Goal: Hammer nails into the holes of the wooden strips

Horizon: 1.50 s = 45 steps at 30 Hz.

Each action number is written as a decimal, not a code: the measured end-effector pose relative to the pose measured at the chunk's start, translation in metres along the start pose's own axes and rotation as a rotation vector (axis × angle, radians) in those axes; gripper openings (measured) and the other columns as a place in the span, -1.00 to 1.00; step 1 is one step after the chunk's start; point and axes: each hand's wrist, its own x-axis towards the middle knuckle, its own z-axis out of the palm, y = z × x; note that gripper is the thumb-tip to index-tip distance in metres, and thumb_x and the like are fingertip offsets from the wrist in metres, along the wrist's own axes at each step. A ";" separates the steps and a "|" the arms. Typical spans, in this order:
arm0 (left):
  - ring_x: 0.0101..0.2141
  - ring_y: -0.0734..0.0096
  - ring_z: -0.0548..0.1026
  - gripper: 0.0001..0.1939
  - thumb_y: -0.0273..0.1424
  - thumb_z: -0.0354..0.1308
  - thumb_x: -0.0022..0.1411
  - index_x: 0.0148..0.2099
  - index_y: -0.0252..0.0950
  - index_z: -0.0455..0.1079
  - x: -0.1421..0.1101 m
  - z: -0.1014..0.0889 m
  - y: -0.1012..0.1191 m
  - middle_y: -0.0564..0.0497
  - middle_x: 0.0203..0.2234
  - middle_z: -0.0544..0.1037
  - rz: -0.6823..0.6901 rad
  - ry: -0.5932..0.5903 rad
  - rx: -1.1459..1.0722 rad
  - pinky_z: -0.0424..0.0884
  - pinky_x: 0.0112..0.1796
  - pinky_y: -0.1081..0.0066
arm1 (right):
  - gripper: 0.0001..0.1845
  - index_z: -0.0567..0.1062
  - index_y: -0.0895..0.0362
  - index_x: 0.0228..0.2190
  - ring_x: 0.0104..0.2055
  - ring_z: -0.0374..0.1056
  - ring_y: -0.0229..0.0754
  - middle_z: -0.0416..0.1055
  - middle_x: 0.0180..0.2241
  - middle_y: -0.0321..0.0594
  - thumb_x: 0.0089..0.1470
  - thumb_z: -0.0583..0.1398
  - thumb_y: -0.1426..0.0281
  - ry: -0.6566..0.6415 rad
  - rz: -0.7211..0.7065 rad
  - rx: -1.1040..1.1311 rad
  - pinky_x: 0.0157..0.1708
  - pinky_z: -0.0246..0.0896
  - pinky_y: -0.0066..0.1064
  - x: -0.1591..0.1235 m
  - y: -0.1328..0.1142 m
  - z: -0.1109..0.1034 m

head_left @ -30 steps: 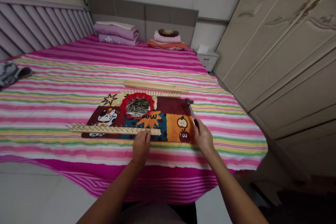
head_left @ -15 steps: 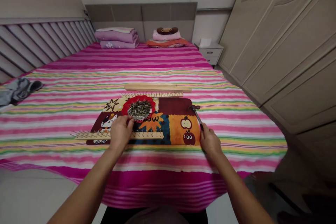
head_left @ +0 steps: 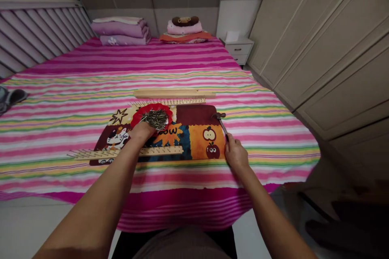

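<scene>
My left hand (head_left: 142, 130) reaches into the near left side of a red scalloped bowl (head_left: 135, 118) heaped with nails (head_left: 158, 118); its fingertips are hidden. My right hand (head_left: 236, 153) is closed around the handle of a claw hammer (head_left: 223, 124), whose head lies toward the far right corner of a patterned mat (head_left: 197, 115). Close to me, a wooden strip (head_left: 162, 151) studded with upright nails runs across the mat under my left forearm. Behind the bowl is a second nail-studded strip (head_left: 190, 101).
Plain wooden strips (head_left: 174, 93) lie beyond the mat on the striped bedspread (head_left: 258, 129). Folded purple bedding (head_left: 121, 30) and a pink stack (head_left: 184, 28) are by the headboard. Wardrobe doors (head_left: 319, 48) stand along the right, and dark clothing (head_left: 12, 99) lies at far left.
My left hand has moved forward from the bowl's near edge into the nails. The right hand keeps its grip on the hammer. The camera view has tilted down and shifted slightly.
</scene>
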 end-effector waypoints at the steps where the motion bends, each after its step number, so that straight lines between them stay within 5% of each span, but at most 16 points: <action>1: -0.22 -0.11 0.51 -0.83 -0.34 0.29 -0.20 -0.61 -0.27 0.36 0.000 -0.003 -0.003 -0.19 -0.49 0.54 -0.021 -0.027 -0.008 0.33 -0.17 0.06 | -0.53 0.25 0.12 0.17 -0.46 0.28 -0.24 0.38 -0.26 -0.09 0.26 -0.03 0.36 -0.001 0.000 0.000 -0.55 -0.02 -0.45 0.000 0.000 0.000; 3: -0.30 0.05 0.52 -0.86 -0.36 0.26 -0.15 -0.60 -0.25 0.36 -0.004 -0.010 -0.007 -0.10 -0.55 0.52 -0.113 -0.053 -0.072 0.37 -0.23 0.17 | -0.53 0.25 0.11 0.17 -0.46 0.28 -0.24 0.37 -0.27 -0.09 0.26 -0.02 0.35 0.003 -0.003 -0.001 -0.54 0.00 -0.45 0.000 0.000 0.000; 8: -0.48 0.42 0.48 -0.85 -0.40 0.31 -0.18 -0.55 -0.30 0.38 -0.032 -0.034 -0.010 0.04 -0.61 0.49 -0.176 -0.118 -0.737 0.41 -0.36 0.41 | -0.54 0.25 0.12 0.17 -0.47 0.27 -0.24 0.38 -0.28 -0.09 0.26 -0.01 0.35 0.021 -0.006 -0.009 -0.54 -0.01 -0.44 -0.001 -0.001 0.000; 13: -0.54 0.49 0.49 -0.71 -0.48 0.38 -0.30 -0.42 -0.36 0.43 -0.065 -0.048 -0.010 -0.01 -0.54 0.55 -0.232 -0.167 -0.983 0.42 -0.49 0.52 | -0.54 0.27 0.13 0.16 -0.45 0.30 -0.19 0.39 -0.28 -0.08 0.25 -0.01 0.34 0.017 -0.001 -0.005 -0.53 0.02 -0.41 -0.002 -0.002 -0.003; 19: -0.56 0.48 0.50 -0.69 -0.50 0.33 -0.24 -0.32 -0.35 0.44 -0.089 -0.048 -0.012 0.05 -0.59 0.53 -0.172 -0.070 -1.041 0.46 -0.48 0.48 | -0.52 0.24 0.13 0.18 -0.44 0.30 -0.19 0.38 -0.26 -0.05 0.26 -0.02 0.33 -0.003 0.002 -0.005 -0.51 0.06 -0.41 -0.003 -0.004 -0.005; 27: -0.44 0.37 0.55 -0.68 -0.47 0.38 -0.31 -0.36 -0.36 0.52 -0.112 -0.054 -0.008 -0.04 -0.48 0.59 -0.143 -0.189 -1.025 0.54 -0.30 0.35 | -0.50 0.22 0.12 0.19 -0.44 0.31 -0.18 0.37 -0.25 -0.05 0.24 -0.02 0.34 -0.014 0.005 -0.002 -0.51 0.06 -0.41 -0.002 -0.002 -0.003; 37: -0.47 0.45 0.50 -0.55 -0.23 0.47 -0.37 -0.36 -0.34 0.53 -0.143 -0.007 0.002 -0.03 -0.41 0.59 -0.124 -0.198 -1.064 0.50 -0.44 0.43 | -0.51 0.20 0.12 0.20 -0.41 0.35 -0.17 0.36 -0.25 -0.06 0.27 -0.05 0.34 -0.016 0.001 -0.001 -0.47 0.11 -0.42 -0.001 -0.001 -0.002; 45: -0.45 0.41 0.53 -0.50 -0.21 0.44 -0.38 -0.34 -0.37 0.49 -0.147 0.034 0.003 -0.01 -0.46 0.56 -0.172 -0.071 -1.114 0.50 -0.37 0.38 | -0.51 0.22 0.12 0.19 -0.38 0.37 -0.13 0.38 -0.24 -0.05 0.25 -0.03 0.35 0.004 -0.004 0.017 -0.47 0.13 -0.41 -0.001 0.000 0.000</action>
